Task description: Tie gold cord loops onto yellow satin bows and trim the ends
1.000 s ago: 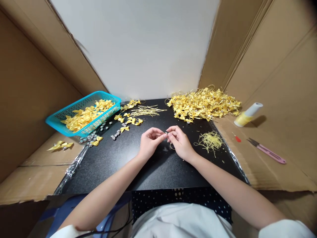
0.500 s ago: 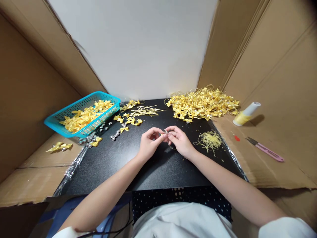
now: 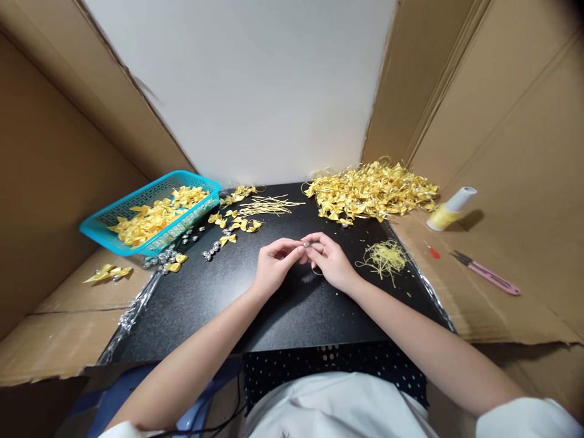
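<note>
My left hand (image 3: 274, 266) and my right hand (image 3: 331, 260) meet over the middle of the black board (image 3: 219, 304). Their fingertips pinch together on a small silver bead (image 3: 306, 244) with a bit of yellow at it. A thin gold thread (image 3: 317, 271) loops down under my right hand. Both hands are closed in a pinch, a little above the board.
A teal basket (image 3: 150, 210) of yellow bows stands at the left. Loose bows (image 3: 237, 224), silver beads (image 3: 170, 253) and cut threads (image 3: 267, 205) lie beside it. A large bow pile (image 3: 371, 191) sits at the back right. Thread scraps (image 3: 387, 257), a spool (image 3: 449, 210) and pink snips (image 3: 486, 274) lie right. Cardboard walls stand around.
The hands stay together at the same spot, with only small finger movements on the bead. The view has shifted slightly.
</note>
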`<state>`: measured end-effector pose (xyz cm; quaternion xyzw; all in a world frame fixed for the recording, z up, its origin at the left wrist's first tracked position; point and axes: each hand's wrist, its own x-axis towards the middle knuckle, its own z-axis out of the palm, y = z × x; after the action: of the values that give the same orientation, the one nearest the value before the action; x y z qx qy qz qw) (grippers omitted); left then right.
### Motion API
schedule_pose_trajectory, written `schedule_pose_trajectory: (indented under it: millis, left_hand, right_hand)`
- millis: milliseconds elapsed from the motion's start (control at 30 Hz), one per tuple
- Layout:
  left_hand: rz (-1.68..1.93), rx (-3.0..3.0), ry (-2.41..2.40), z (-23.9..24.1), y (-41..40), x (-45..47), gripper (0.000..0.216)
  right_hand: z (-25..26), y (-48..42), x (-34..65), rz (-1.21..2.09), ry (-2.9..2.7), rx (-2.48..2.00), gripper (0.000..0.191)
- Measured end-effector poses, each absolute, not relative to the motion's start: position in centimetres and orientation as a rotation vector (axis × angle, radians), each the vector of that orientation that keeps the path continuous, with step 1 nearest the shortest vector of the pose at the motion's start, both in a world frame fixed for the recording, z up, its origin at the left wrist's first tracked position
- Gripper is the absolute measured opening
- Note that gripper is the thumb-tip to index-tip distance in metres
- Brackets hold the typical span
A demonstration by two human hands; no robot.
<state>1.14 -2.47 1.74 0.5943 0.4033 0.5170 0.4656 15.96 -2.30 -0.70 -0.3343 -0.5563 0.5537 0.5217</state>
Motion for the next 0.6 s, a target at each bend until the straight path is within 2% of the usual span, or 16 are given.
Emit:
schedule_pose_trajectory:
  millis: [600]
  left_hand:
    - [1.252,1.654,1.052,1.44,-2.06,1.01,0.021]
  right_hand:
    - [0.04,-2.14,16.48,1.348,-1.288,-0.79,0.027]
